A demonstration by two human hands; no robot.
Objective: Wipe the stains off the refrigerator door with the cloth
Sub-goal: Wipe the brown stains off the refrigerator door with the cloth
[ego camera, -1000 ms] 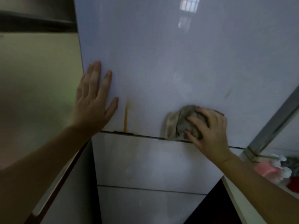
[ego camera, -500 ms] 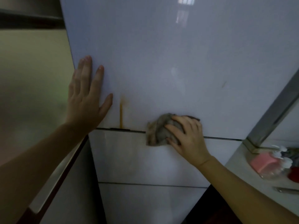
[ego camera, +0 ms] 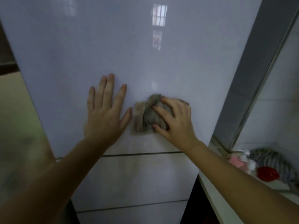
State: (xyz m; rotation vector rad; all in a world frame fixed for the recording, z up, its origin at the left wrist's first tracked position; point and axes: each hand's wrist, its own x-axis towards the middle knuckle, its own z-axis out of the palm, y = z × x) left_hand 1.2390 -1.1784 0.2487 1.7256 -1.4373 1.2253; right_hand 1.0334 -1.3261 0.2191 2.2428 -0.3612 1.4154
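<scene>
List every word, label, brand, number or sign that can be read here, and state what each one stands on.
No text can be read in this view.
Refrigerator door: plain and glossy, with only a window's reflection and no lettering.
Cloth: no tag or print shows.
Pink pump bottle: any label is too blurred to read.
Red object and striped towel: no writing shows.

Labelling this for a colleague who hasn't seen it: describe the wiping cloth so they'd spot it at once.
Start at the glossy pale-lilac refrigerator door filling the view. Low on its upper panel, the right hand grips a crumpled grey-beige cloth, beside the flat left hand. Unlike the striped cloth on the white counter at right, it is plain and against the door.
</scene>
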